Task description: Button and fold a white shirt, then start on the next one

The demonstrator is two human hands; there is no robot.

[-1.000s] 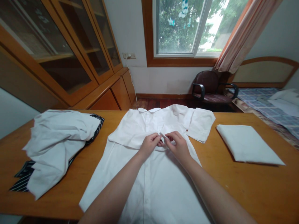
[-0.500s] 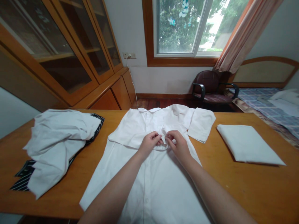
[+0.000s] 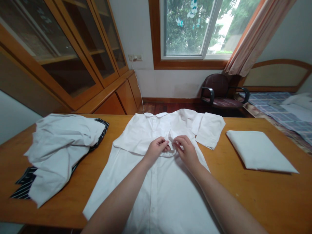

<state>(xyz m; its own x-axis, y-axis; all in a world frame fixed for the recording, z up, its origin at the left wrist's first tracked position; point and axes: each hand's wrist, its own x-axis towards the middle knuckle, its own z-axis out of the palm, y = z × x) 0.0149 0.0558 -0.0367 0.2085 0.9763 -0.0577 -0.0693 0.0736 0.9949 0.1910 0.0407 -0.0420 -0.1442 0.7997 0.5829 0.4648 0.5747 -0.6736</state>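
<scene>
White cloth makes up the shirt (image 3: 168, 188), spread flat from the centre to the bottom of the frame, probably so its cuff (image 3: 171, 135) lies within easy reach. The left hand (image 3: 156, 150) and right hand (image 3: 186, 151) each pinch that cuff, fingertips together on it, perhaps to steady it. A crumpled garment (image 3: 65, 139) at left and a folded garment (image 3: 259, 151) at right lie apart on the table (image 3: 243, 201), seemingly leaving working room.

Shirt (image 3: 165, 185) and folded cloth (image 3: 260, 151) flank an open lane of tabletop (image 3: 225, 162)
</scene>
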